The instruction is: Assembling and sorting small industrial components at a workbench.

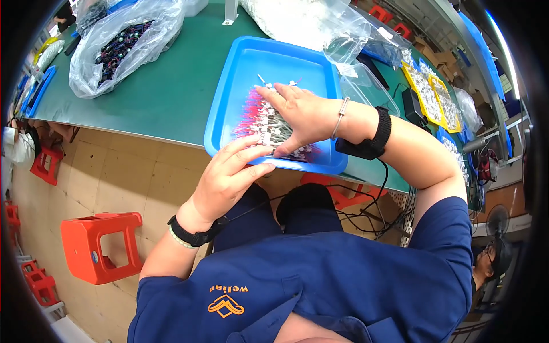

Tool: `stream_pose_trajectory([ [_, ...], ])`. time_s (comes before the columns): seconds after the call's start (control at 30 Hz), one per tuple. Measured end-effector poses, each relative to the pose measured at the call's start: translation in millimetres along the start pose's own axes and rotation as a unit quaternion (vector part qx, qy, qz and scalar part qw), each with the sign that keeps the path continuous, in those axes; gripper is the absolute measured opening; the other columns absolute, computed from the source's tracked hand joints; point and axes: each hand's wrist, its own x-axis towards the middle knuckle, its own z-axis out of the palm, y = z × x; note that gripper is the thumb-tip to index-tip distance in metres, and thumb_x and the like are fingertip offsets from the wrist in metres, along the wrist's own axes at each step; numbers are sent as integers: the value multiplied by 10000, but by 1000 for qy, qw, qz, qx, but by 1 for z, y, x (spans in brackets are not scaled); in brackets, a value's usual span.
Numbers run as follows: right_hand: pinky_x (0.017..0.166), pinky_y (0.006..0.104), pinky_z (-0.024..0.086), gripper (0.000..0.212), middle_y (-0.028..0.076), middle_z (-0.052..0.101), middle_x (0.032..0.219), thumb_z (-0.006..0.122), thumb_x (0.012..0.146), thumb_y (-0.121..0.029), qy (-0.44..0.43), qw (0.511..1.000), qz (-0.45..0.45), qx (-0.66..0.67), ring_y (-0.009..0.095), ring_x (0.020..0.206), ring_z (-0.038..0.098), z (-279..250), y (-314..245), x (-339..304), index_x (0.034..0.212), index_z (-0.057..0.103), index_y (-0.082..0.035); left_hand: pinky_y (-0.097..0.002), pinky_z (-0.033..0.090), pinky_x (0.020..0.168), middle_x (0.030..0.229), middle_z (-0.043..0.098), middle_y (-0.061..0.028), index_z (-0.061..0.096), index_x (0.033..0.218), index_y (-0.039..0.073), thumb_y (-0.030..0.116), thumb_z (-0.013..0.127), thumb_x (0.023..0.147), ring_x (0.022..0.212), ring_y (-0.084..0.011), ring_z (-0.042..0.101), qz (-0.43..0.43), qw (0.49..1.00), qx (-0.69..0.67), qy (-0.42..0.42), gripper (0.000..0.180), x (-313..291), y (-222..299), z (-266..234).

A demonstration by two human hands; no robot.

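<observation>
A pile of short wire leads (269, 123) with white connectors and pink-red ends lies in a blue plastic tray (303, 62). Across the top of the pile rests my right hand (300, 114), palm down, its fingers and thumb spread. My left hand (231, 171) reaches over the tray's near-left rim, fingers stretched out and touching the pile's near edge. Neither hand visibly grips a lead, though the leads directly under the right palm are hidden. One loose lead sticks out past the pile's far side.
The tray sits at the near edge of a green table (166, 86). An open plastic bag (86, 74) of dark wired parts stands left, a large bag of white parts (291, 20) behind. Yellow trays (426, 91) are on the right; a red stool (103, 246) is on the floor.
</observation>
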Motion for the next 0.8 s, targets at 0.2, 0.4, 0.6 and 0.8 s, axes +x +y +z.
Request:
stream_pose_trajectory([
  [0.2,1113,549,331,1205,399,345,1418,840,644,-508,40,999,-6,-1,515,1323,392,2,2,15,1520,164,-34,-470,447,1013,1113,671,-49,723,998,112,6,682,763,1147,-298,593,-32,999,13,9,261,2,0,-2],
  [0.4,1090,590,336,1188,372,341,1442,823,658,-534,29,999,1,17,496,1329,394,-1,-1,35,1523,174,-42,-526,392,1056,1113,670,-37,717,994,127,-10,685,760,1139,-292,598,-64,997,41,20,273,-1,-9,-5],
  [0.6,1090,449,370,820,290,456,1395,714,787,-556,23,1000,2,-17,436,1285,460,-46,13,11,1337,511,17,-542,346,1082,1118,664,-34,701,1027,117,-9,690,759,1112,-251,612,-73,996,45,-17,296,-6,-3,-8],
  [0.8,845,434,521,222,223,687,938,531,835,-97,-47,959,223,-166,372,915,663,-90,133,7,914,672,54,-532,350,1077,1126,658,-45,697,1037,118,-17,685,755,1099,-264,614,-71,996,43,35,313,-8,-8,-14],
])
